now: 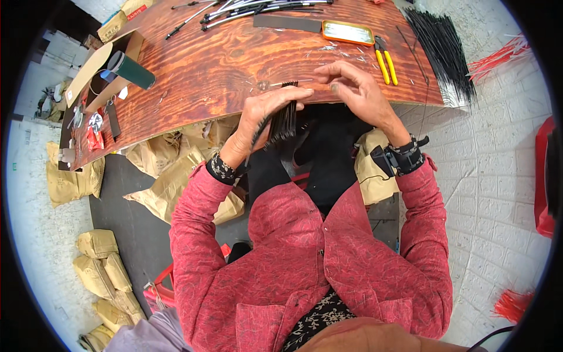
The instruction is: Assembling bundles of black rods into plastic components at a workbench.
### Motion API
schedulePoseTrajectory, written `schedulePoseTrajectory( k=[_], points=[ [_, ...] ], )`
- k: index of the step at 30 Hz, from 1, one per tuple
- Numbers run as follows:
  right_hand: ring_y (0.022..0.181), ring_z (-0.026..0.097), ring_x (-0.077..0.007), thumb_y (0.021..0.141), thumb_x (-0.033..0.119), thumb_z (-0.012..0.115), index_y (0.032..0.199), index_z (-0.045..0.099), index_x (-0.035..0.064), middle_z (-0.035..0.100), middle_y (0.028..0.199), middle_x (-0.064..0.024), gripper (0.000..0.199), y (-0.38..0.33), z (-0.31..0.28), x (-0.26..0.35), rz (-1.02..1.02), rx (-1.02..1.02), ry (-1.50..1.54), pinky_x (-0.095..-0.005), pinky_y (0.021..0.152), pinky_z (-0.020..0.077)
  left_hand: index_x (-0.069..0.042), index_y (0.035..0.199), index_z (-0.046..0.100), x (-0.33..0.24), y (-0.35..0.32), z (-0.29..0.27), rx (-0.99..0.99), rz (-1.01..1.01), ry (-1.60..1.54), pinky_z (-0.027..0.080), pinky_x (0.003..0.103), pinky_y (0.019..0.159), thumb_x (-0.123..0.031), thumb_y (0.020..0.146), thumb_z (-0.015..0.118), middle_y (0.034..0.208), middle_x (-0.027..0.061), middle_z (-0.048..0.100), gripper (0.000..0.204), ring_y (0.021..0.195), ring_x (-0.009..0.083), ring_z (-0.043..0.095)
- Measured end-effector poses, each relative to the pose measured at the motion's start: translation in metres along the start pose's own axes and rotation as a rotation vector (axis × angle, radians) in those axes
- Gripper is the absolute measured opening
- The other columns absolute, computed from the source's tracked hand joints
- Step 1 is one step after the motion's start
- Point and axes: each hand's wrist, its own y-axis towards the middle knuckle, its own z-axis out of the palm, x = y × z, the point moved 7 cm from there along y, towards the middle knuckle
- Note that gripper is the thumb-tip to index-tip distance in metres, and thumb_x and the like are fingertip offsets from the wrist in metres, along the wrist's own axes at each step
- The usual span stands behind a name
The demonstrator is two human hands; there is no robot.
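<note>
My left hand is closed around a bundle of thin black strips at the table's near edge. The strips lie side by side and hang downward below the fingers; a longer dark piece runs along the palm toward the wrist. My right hand hovers just right of the bundle, its thumb and forefinger apart. A thin light-coloured sliver lies between the hands, close to the right fingertips; whether they touch it is unclear. Small silvery bits are scattered on the wood beyond the right hand.
On the wooden table are yellow-handled pliers, an orange-rimmed tin, a dark flat bar, silver-and-black rods and a green cup. Black strips are heaped at the right edge. Tan sacks lie underneath.
</note>
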Motion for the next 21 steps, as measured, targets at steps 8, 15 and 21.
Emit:
schedulePoseTrajectory(
  k=[8,15,21],
  points=[
    [0.123,0.055,-0.0178,0.098,0.030,0.066,0.139,0.049,-0.0022,0.051,0.139,-0.0096,0.055,-0.009,0.022,0.070,-0.317,0.155,0.225,-0.0342,0.106,0.0439,0.001,0.118,0.068,-0.022,0.009,0.009,0.030,-0.208,-0.239,0.053,0.034,0.092,-0.007,0.098,0.061,0.113,0.0084,0.072,0.023,0.103,0.0209,0.067],
    [0.109,0.057,-0.0157,0.098,0.038,0.065,0.129,0.056,-0.0007,0.064,0.120,-0.0078,0.051,-0.013,0.071,0.043,-0.120,0.191,0.468,-0.0315,0.098,0.0456,0.001,0.113,0.069,0.004,-0.034,0.042,0.197,-0.561,-0.302,0.052,0.033,0.090,-0.009,0.097,0.064,0.107,0.0078,0.071,0.020,0.100,0.0200,0.067],
    [0.098,0.058,-0.0117,0.102,0.040,0.059,0.119,0.059,0.0000,0.066,0.107,-0.0055,0.044,-0.029,0.096,-0.001,0.099,0.177,0.669,-0.0276,0.087,0.0482,0.000,0.108,0.070,0.036,-0.061,0.085,0.434,-0.731,-0.586,0.055,0.034,0.086,-0.008,0.094,0.067,0.098,0.0078,0.072,0.016,0.096,0.0193,0.069]
  ],
)
